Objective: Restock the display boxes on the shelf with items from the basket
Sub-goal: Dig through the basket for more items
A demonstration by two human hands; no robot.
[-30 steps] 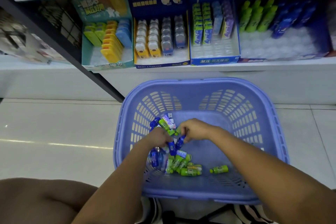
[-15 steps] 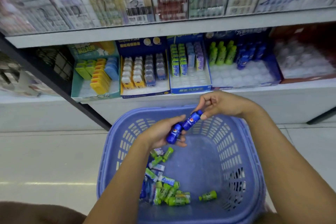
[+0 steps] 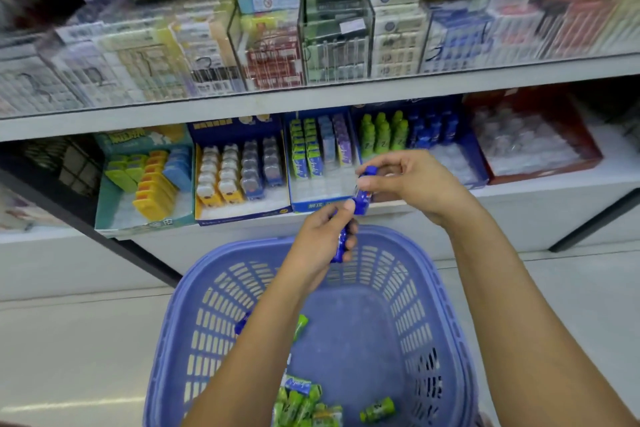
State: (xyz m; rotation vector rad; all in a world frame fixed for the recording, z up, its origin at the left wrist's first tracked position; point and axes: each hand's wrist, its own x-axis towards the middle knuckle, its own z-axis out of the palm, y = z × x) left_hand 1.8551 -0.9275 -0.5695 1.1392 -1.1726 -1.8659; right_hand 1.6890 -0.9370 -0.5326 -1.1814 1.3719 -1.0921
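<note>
Hovering above the blue basket, the left hand has its grip curled round a blue mini bottle. At its 1 o'clock, the right hand pinches a second blue bottle before the bottle display box. Green bottles lie at the basket's 6 o'clock.

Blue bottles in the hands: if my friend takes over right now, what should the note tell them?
Left hand: grips a small blue bottle above the basket.
Right hand: pinches a second blue bottle, raised in front of the shelf.
Likely target: the dark blue display box, where shelved blue bottles stand at the back; its front slots look unfilled.
Done: two bottles picked up, neither placed.
Left: place both, then shelve the loose green bottles lying in the basket.
</note>
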